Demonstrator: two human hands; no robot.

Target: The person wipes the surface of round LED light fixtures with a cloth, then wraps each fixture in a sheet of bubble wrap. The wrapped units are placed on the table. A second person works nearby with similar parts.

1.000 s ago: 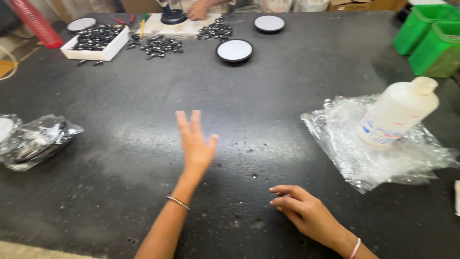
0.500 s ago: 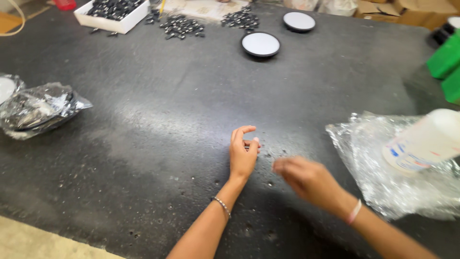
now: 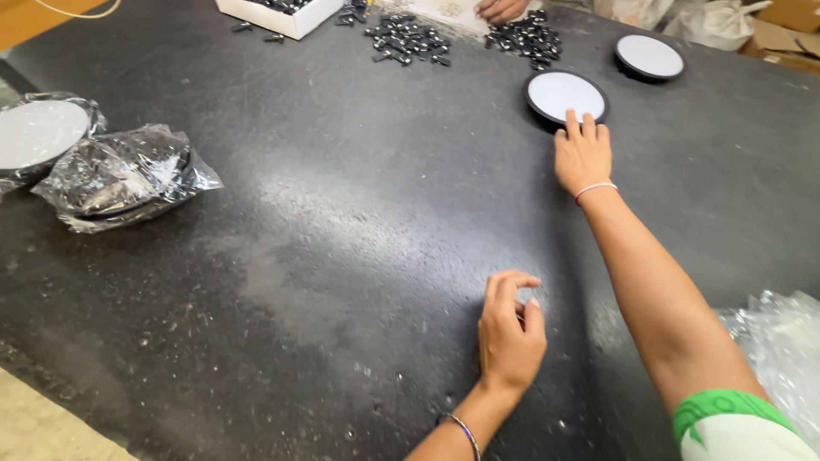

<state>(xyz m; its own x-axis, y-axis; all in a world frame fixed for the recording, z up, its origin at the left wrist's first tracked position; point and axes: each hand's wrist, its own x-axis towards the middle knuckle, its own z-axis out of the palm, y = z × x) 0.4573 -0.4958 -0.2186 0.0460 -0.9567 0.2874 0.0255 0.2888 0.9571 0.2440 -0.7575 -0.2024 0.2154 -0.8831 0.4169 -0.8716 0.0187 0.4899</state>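
Black speckled worktop (image 3: 342,213), right hand (image 3: 583,156) spread flat, fingertips touched round white disc (image 3: 565,96), left hand (image 3: 510,331) loosely curled, held nothing visible.

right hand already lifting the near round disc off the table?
No: the right hand only touches the edge of the disc, which lies flat on the table.

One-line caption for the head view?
Right hand touches round black-rimmed white disc; left hand rests curled on dark table.

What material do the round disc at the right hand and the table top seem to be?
Round disc: apparently a black plastic or metal rim around a matte white, likely plastic, face; the right hand touches its edge. Table top: dark speckled stone or laminate, scuffed, faintly glossy.
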